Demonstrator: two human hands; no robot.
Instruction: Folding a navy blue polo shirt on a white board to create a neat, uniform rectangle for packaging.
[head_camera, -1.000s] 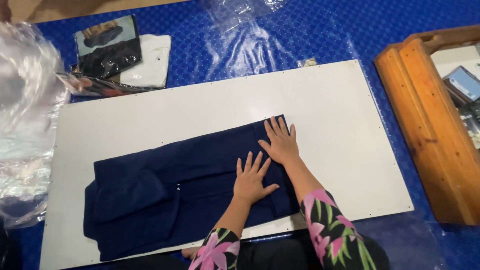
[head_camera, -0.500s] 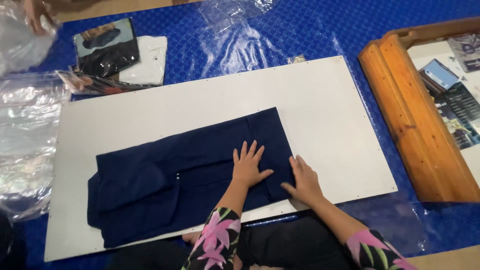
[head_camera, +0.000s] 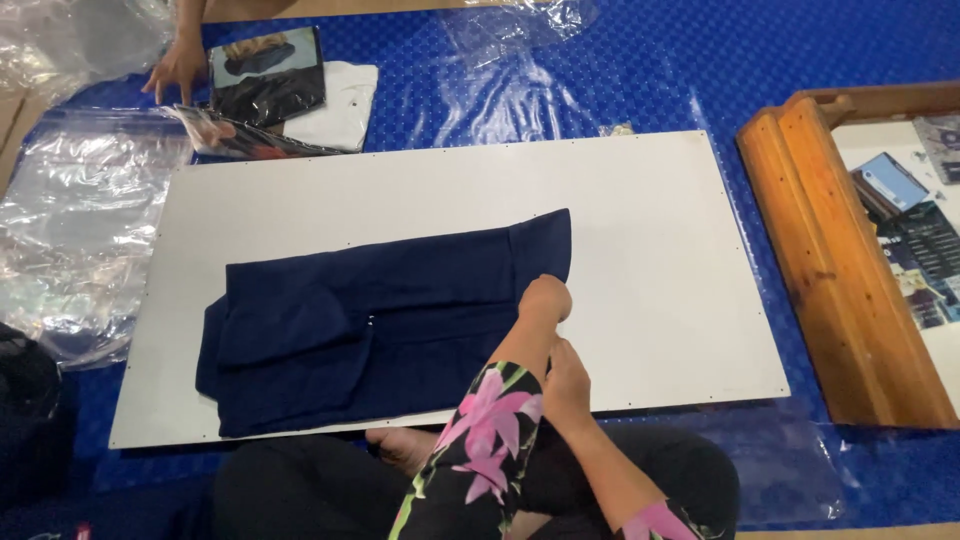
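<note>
1. Big pale grey rectangular board (head_camera: 640, 260) lies on the blue dimpled floor mat (head_camera: 640, 70); on the board's left half and middle sits the folded navy-blue cloth garment (head_camera: 380, 320), flat, its right edge a folded band.
2. By my reading that garment is light, soft and limp; it will sag and crease if lifted at one point, so the folded right edge or two corners look like the places to take it.
3. Left hand (head_camera: 545, 297) is curled knuckles-down at the cloth's right edge; whether it pinches fabric I cannot tell; right hand (head_camera: 567, 385) rests at the board's near edge, fingers loosely closed, nothing visibly held.
4. Against half a second ago: both palms lay spread flat on the cloth; now both are off it, bunched.
5. Far left, another person's hand (head_camera: 178, 70) touches clear plastic bags (head_camera: 80, 220).
</note>
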